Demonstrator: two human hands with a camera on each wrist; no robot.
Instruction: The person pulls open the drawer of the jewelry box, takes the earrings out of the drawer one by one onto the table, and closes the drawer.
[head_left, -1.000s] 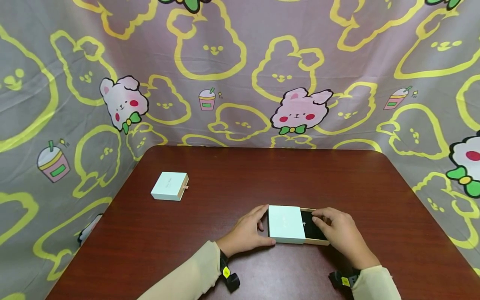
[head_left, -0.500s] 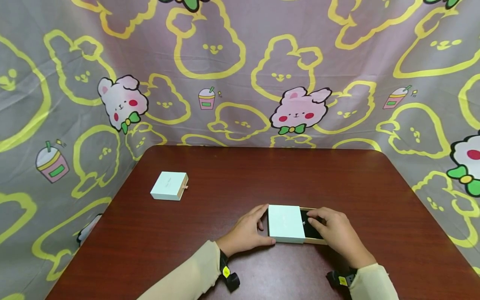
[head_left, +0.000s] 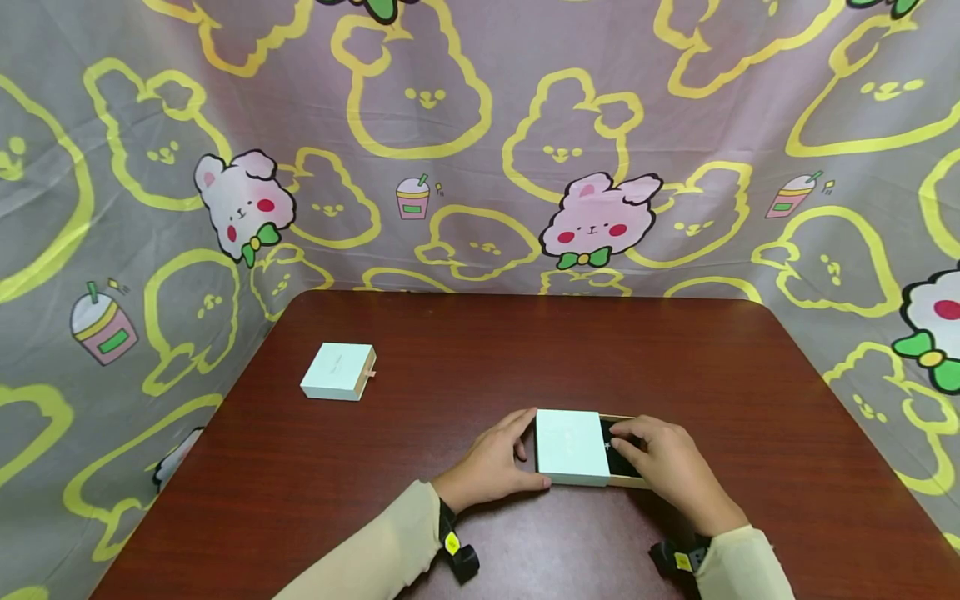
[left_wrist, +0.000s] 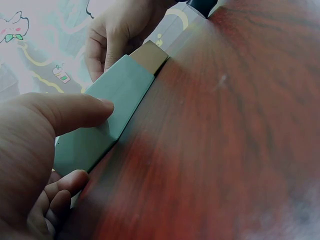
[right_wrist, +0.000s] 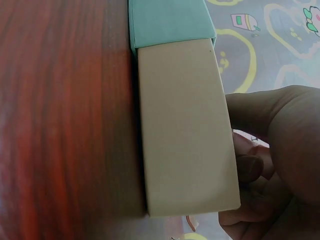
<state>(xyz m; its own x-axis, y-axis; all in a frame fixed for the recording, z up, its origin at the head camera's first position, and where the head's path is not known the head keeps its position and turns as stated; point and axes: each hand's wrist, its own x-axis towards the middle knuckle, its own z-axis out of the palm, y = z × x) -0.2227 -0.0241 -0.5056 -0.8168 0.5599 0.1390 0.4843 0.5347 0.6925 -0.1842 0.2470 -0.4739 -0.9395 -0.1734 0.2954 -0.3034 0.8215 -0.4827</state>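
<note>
Shifted slightly left since the earlier frame, the right hand (head_left: 678,462) reaches into a pulled-out drawer (head_left: 627,482). At left, a closed pale-green box (head_left: 337,369) sits on the tabletop (head_left: 450,358), its lettering too small to read; next, the left hand (head_left: 491,468) grips one end of a matching sleeve (head_left: 573,448), also faintly lettered. At right, thumb and fingers nearly meet over black lining (head_left: 617,460); whether they pinch anything cannot be told. Work inside the drawer appears under way, likely calling next for a steady sleeve and light fingertips.
</note>
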